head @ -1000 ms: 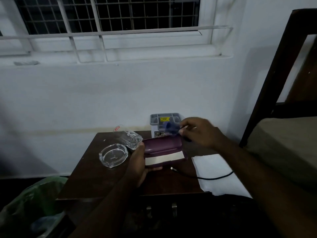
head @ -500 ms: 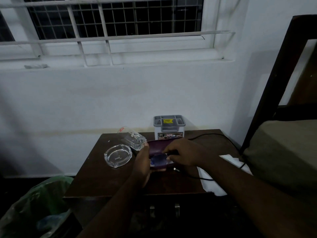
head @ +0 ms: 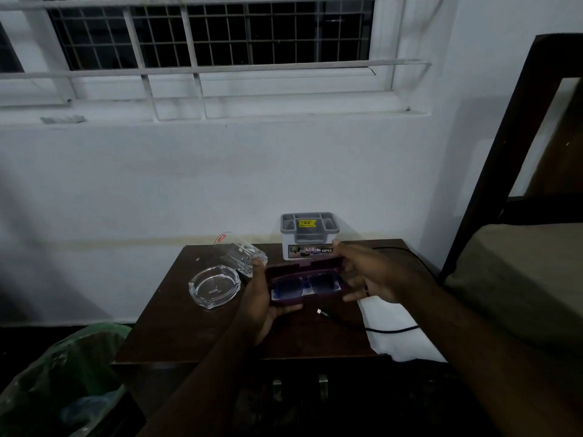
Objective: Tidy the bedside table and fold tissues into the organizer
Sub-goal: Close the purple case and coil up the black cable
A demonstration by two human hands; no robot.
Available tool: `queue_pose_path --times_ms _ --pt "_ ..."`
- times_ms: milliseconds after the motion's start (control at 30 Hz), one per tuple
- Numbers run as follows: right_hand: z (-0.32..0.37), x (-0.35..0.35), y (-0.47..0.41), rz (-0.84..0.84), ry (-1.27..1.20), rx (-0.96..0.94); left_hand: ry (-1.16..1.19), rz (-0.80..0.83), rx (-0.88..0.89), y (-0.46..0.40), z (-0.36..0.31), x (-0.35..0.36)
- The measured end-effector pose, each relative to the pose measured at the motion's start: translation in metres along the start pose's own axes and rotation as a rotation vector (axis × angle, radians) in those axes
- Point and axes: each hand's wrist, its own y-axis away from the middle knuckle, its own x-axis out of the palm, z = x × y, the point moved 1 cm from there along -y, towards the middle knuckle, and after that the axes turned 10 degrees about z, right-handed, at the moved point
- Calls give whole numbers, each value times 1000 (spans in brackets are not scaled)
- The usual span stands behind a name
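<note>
You hold the open maroon hard-shell glasses case, blue-lensed glasses inside, just in front of the grey plastic organizer; left hand grips its left end, right hand pinches the lid edge; it looks light, stiff and smooth, so support both ends; white tissue lies right of the case.

Two bare hands, a left hand and a right hand, each on a bare forearm uncovered from the wrist down to the lower edge of the view: the left forearm narrow in the picture, the right forearm broad and close to the camera. On one finger of the right hand, a narrow ring, dark with a reddish glint, too small to make out further. Dim light throughout, with nails, knuckles and finer marks too blurred to tell.
</note>
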Motion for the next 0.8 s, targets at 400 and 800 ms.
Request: queue_pose_path --times_ms 400,800 --pt "-11 -2 -13 15 -76 44 159 -43 -19 -2 -2 1" --pt "1 7 6 137 502 33 155 -44 -14 -1 0 0"
